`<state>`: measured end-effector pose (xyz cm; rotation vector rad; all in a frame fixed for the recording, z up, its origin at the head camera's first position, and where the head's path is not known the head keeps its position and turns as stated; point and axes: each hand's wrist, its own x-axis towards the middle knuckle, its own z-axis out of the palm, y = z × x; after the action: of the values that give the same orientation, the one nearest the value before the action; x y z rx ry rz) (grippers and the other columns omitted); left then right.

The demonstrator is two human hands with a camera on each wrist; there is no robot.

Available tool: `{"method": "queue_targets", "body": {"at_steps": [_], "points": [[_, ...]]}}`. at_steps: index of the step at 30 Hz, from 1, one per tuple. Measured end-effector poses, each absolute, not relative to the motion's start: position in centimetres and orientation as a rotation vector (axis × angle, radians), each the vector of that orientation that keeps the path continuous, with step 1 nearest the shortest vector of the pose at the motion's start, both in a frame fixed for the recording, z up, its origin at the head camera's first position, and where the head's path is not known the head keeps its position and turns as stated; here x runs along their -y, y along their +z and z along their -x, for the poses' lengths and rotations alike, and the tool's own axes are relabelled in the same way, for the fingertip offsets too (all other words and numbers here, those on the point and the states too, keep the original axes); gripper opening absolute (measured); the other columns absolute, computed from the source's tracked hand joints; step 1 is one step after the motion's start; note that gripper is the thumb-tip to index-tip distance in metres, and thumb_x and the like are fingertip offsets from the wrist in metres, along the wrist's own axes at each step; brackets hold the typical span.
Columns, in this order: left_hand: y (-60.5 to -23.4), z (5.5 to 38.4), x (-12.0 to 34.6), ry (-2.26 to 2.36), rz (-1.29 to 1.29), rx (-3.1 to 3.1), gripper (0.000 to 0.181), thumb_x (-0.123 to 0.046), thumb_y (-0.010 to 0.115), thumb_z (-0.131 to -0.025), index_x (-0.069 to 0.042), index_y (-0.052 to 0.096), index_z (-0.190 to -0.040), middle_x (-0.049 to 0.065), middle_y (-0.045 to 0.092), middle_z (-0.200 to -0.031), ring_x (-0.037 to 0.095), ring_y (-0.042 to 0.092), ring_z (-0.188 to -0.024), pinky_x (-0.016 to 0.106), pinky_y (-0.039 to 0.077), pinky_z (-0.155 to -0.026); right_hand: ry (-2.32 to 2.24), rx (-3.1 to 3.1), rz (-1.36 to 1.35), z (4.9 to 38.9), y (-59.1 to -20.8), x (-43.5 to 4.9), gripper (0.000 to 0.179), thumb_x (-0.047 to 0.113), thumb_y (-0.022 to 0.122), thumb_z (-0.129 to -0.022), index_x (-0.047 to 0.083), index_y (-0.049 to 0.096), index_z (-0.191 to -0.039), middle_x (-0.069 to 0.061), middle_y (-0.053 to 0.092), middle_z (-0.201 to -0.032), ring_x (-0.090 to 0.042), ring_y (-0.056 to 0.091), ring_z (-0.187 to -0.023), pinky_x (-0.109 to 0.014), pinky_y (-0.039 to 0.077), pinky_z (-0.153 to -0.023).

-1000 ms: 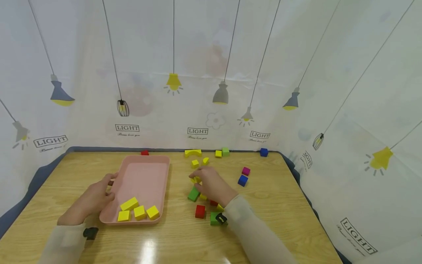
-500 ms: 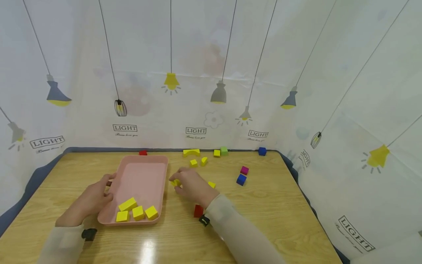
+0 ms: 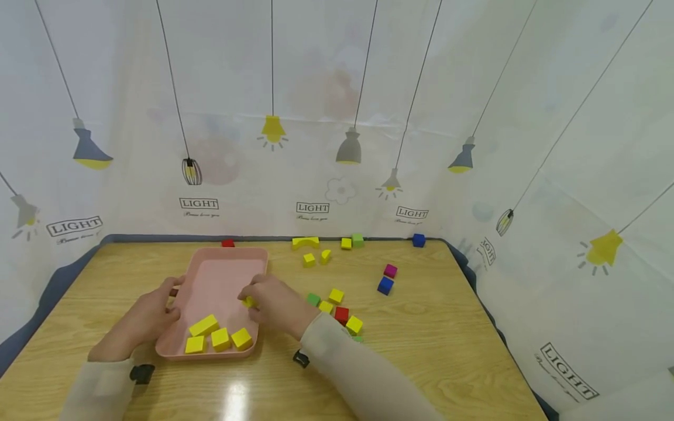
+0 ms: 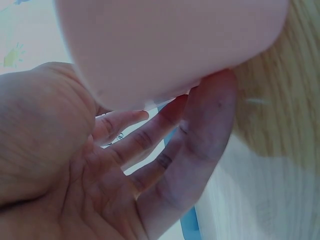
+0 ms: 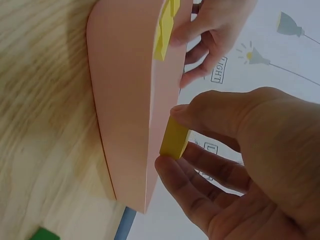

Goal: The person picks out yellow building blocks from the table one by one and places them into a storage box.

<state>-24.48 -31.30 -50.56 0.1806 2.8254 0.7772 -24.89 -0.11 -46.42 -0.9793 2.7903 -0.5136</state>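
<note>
Fingers and thumb of the right hand pinch a small yellow block at opposite edges; opening between tips equals the block's length. Orientation: back of hand upward, fingertips directed left in the head view, forearm entering from lower right. Position: hand crosses the right rim of the pink tray, with the block over the interior. Contact between block and tray floor cannot be determined. Left hand: fingers spread and nearly straight, touching the tray's left side. Four yellow blocks lie along the tray's near end. Right sleeve partly covers a group of blocks, including a red block.
</note>
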Motion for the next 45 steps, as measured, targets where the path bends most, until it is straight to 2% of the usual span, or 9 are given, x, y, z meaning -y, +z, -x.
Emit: {"method": "queue_targets", "body": {"at_steps": [7, 13, 17, 27, 35, 40, 41, 45], "points": [[-50.5, 24.5, 31.4, 0.788, -0.161, -2.817, 0.081, -0.002, 0.069, -0.109, 0.011, 0.026, -0.176, 0.049, 0.050, -0.161, 0.060, 0.070, -0.132, 0.070, 0.065, -0.110, -0.430, -2.779, 1.086, 24.5, -47.0, 1.4, 0.038, 0.020, 0.083, -0.109, 0.026, 0.082, -0.147, 0.009, 0.078, -0.141, -0.004, 0.068, -0.117, -0.014, 0.060, -0.110], [-50.6, 24.5, 31.5, 0.805, -0.207, -2.821, 0.079, 0.000, 0.068, -0.108, 0.013, 0.027, -0.174, 0.049, 0.053, -0.158, 0.059, 0.073, -0.127, 0.067, 0.068, -0.105, -0.362, -2.783, 1.127, 24.4, -47.3, 2.1, 0.040, 0.026, 0.083, -0.110, 0.028, 0.080, -0.150, 0.009, 0.078, -0.144, -0.004, 0.069, -0.119, -0.014, 0.060, -0.110], [-50.6, 24.4, 31.6, 0.805, -0.213, -2.823, 0.077, 0.000, 0.067, -0.109, 0.013, 0.028, -0.174, 0.049, 0.054, -0.159, 0.059, 0.073, -0.129, 0.067, 0.068, -0.106, -0.308, -2.799, 1.144, 24.2, -47.5, 2.2, 0.041, 0.029, 0.083, -0.110, 0.028, 0.079, -0.151, 0.006, 0.077, -0.146, -0.006, 0.071, -0.122, -0.016, 0.061, -0.110], [-50.7, 24.4, 31.5, 0.794, -0.221, -2.822, 0.077, 0.000, 0.067, -0.109, 0.014, 0.028, -0.173, 0.050, 0.054, -0.158, 0.060, 0.073, -0.129, 0.068, 0.067, -0.106, -0.305, -2.835, 1.070, 23.9, -47.5, 1.7, 0.043, 0.033, 0.083, -0.110, 0.033, 0.077, -0.153, 0.008, 0.072, -0.149, -0.005, 0.067, -0.120, -0.016, 0.062, -0.106], [-50.5, 24.4, 31.4, 0.795, -0.193, -2.818, 0.078, 0.000, 0.067, -0.109, 0.012, 0.027, -0.174, 0.049, 0.053, -0.159, 0.059, 0.073, -0.130, 0.068, 0.067, -0.108, -0.370, -2.867, 0.926, 23.3, -47.0, -0.1, 0.047, 0.037, 0.087, -0.106, 0.036, 0.077, -0.152, 0.010, 0.072, -0.146, -0.007, 0.064, -0.122, -0.020, 0.063, -0.098], [-50.5, 24.4, 31.5, 0.798, -0.194, -2.821, 0.078, 0.000, 0.067, -0.109, 0.013, 0.027, -0.174, 0.049, 0.054, -0.158, 0.059, 0.073, -0.129, 0.067, 0.067, -0.107, -0.455, -2.863, 0.921, 23.2, -47.0, -2.4, 0.048, 0.038, 0.086, -0.107, 0.033, 0.076, -0.153, 0.007, 0.072, -0.148, -0.012, 0.065, -0.125, -0.026, 0.065, -0.105], [-50.5, 24.5, 31.4, 0.798, -0.197, -2.823, 0.078, 0.000, 0.067, -0.109, 0.013, 0.027, -0.174, 0.049, 0.054, -0.158, 0.059, 0.073, -0.129, 0.067, 0.067, -0.107, -0.470, -2.876, 0.935, 24.0, -48.6, -3.0, 0.049, 0.042, 0.085, -0.107, 0.032, 0.075, -0.155, 0.006, 0.072, -0.148, -0.012, 0.064, -0.126, -0.026, 0.064, -0.107], [-50.6, 24.5, 31.5, 0.795, -0.204, -2.837, 0.078, 0.001, 0.067, -0.108, 0.014, 0.028, -0.174, 0.049, 0.055, -0.157, 0.059, 0.073, -0.128, 0.067, 0.068, -0.106, -0.494, -2.907, 0.924, 24.0, -49.0, -5.3, 0.049, 0.041, 0.083, -0.108, 0.029, 0.075, -0.155, 0.002, 0.072, -0.145, -0.014, 0.065, -0.125, -0.028, 0.065, -0.107]]}}
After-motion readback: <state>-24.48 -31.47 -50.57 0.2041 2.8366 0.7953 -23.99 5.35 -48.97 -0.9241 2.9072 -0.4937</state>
